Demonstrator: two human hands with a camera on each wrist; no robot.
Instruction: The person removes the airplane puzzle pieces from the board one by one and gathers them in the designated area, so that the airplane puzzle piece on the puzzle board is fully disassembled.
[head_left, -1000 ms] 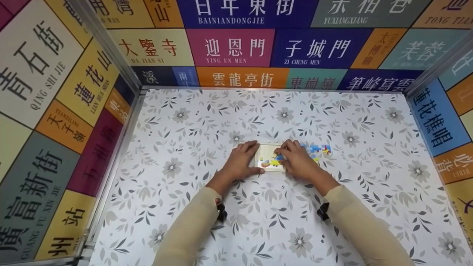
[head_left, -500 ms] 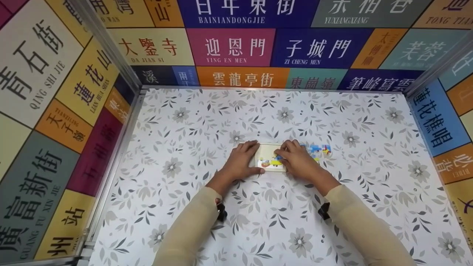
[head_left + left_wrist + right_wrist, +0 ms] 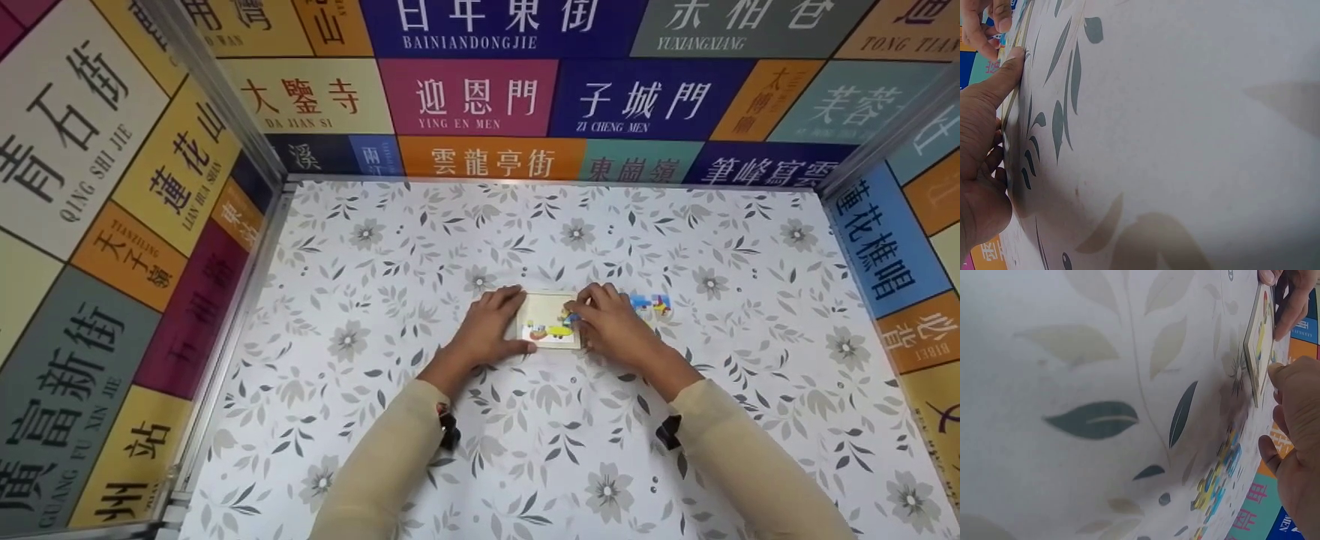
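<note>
A small wooden jigsaw tray (image 3: 541, 306) lies on the table, bare at its upper left, with yellow and red picture pieces (image 3: 556, 331) along its near side. My left hand (image 3: 486, 327) grips the tray's left end, thumb at the near edge and fingers at the far edge. At the right end, my right hand (image 3: 619, 324) pinches a blue and yellow puzzle piece (image 3: 568, 313) at the tray's inner border. The right wrist view shows thumb and forefinger together close over the tray's rim (image 3: 1252, 368); the fingers hide most of that piece.
Several loose jigsaw pieces (image 3: 651, 303) lie just right of the tray, partly behind the right hand. They show in blue and yellow (image 3: 1216, 478) in the right wrist view. Flower-patterned cloth (image 3: 420, 247) covers the table, and printed panels (image 3: 472, 97) stand behind it.
My right hand has shifted slightly right, and the blue and yellow piece has moved with it toward the tray's right border. The left hand and tray have stayed put.
</note>
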